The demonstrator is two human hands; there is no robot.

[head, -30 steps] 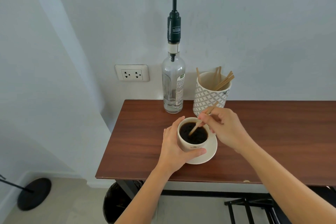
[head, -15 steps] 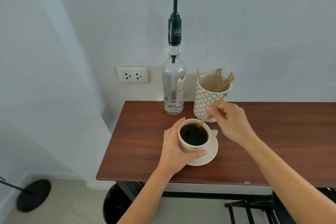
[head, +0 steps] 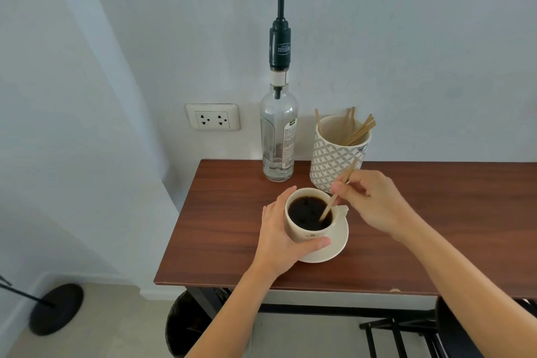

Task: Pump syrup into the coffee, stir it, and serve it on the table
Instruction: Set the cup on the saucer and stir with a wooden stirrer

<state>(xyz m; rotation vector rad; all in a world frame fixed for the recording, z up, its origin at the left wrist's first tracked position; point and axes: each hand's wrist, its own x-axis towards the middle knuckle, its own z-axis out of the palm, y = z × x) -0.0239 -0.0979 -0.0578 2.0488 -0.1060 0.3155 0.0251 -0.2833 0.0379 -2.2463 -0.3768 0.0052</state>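
A cream cup [head: 302, 234] full of black coffee [head: 306, 212] stands on a cream saucer [head: 334, 247] on the brown wooden table [head: 220, 212]. My left hand [head: 279, 238] wraps around the cup's left side, thumb across its front. My right hand [head: 374, 200] pinches a wooden stir stick [head: 331, 205] whose lower end dips into the coffee at the cup's right side. Behind the cup, against the wall, stands a clear glass syrup bottle [head: 277, 139] with a tall dark pump [head: 279, 9], its spout pointing left.
A patterned white-and-grey holder [head: 334, 160] with several wooden sticks stands right of the bottle. A wall socket [head: 213, 117] is left of it. Below the table are a dark bin [head: 189, 325], a black frame [head: 401, 334] and a round black stand base [head: 55, 309].
The stick's tip has swept from the cup's left side to its far rim, then to its right side, my right hand moving with it. My left hand stays on the cup.
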